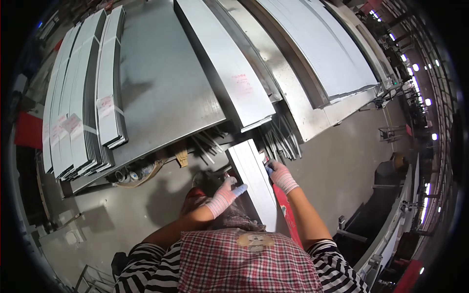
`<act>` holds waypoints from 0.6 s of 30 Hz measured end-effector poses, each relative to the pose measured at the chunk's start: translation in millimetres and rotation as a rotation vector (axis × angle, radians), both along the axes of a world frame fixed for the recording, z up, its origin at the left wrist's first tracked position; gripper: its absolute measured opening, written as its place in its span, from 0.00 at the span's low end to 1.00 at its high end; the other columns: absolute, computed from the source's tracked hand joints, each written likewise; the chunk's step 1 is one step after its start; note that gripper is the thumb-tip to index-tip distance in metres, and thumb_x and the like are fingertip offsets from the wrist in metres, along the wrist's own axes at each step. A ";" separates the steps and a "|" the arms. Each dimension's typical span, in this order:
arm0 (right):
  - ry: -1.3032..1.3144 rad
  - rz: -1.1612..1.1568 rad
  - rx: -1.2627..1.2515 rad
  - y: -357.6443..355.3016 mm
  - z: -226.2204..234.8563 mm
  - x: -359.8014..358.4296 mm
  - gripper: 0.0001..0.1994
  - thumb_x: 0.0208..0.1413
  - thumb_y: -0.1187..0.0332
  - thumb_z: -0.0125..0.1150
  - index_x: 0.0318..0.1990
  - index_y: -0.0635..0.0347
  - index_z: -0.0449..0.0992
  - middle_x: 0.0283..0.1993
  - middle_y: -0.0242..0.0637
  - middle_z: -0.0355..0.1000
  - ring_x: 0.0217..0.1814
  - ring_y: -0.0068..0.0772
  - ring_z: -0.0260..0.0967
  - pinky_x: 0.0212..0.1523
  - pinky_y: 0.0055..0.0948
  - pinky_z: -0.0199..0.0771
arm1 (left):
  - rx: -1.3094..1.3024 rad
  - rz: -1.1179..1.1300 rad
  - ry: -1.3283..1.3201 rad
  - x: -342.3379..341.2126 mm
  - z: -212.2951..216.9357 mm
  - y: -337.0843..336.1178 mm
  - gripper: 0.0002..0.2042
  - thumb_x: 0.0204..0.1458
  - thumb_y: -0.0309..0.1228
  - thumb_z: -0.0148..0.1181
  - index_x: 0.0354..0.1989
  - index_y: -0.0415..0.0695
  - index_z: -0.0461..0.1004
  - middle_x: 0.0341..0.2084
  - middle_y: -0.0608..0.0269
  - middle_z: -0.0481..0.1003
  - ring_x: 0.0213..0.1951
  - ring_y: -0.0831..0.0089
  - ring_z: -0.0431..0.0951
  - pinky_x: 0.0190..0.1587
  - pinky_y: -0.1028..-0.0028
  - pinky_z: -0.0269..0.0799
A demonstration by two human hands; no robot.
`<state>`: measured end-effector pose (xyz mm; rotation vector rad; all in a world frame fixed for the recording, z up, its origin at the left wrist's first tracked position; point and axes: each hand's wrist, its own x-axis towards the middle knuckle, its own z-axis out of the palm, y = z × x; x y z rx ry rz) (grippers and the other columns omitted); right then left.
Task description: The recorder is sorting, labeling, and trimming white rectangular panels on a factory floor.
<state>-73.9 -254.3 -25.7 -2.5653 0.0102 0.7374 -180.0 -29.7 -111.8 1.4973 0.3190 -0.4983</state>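
A long white panel strip, with lines along its length, lies in front of my body between my hands and points away from me. My left hand, in a pale striped glove with a blue fingertip, grips its left edge, the thumb side over the top. On the opposite edge my right hand, gloved alike, has its fingers curled against the panel strip's side. The undersides of both grips are hidden. Beneath the strip's right side shows a red surface.
Ahead stands a metal table with a stack of long white strips overhanging its near edge. Taped bundles of strips lie at its left. Thin metal rods jut out below. A large white sheet rests at the right.
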 end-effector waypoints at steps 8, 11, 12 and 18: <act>-0.148 0.858 0.096 90.3 150.2 11.8 0.24 0.51 0.77 0.52 0.58 0.50 0.68 0.40 0.49 0.74 0.39 0.54 0.75 0.39 0.49 0.76 | 0.028 -0.128 -0.396 69.0 110.0 36.8 0.20 0.46 0.35 0.75 0.40 0.44 0.69 0.27 0.66 0.73 0.32 0.77 0.74 0.38 0.72 0.75; 0.110 0.923 -0.088 115.1 185.0 45.1 0.32 0.51 0.76 0.54 0.67 0.53 0.60 0.36 0.50 0.74 0.38 0.55 0.75 0.49 0.45 0.75 | -0.074 -0.209 -0.327 77.8 109.3 46.8 0.12 0.52 0.32 0.70 0.34 0.43 0.71 0.26 0.67 0.74 0.29 0.78 0.76 0.33 0.74 0.76; -0.042 0.892 0.140 95.4 166.4 47.2 0.34 0.52 0.73 0.56 0.69 0.51 0.57 0.35 0.49 0.76 0.36 0.55 0.76 0.48 0.44 0.76 | -0.257 -0.205 -0.219 79.3 117.1 48.8 0.10 0.54 0.30 0.68 0.33 0.42 0.71 0.26 0.66 0.75 0.27 0.78 0.77 0.31 0.75 0.76; 0.149 0.667 -0.027 9.7 50.3 156.9 0.08 0.55 0.68 0.61 0.41 0.57 0.78 0.42 0.50 0.76 0.42 0.54 0.75 0.44 0.43 0.76 | -0.365 0.027 0.196 93.3 68.2 66.9 0.06 0.60 0.28 0.60 0.36 0.39 0.70 0.27 0.62 0.75 0.28 0.77 0.76 0.34 0.74 0.78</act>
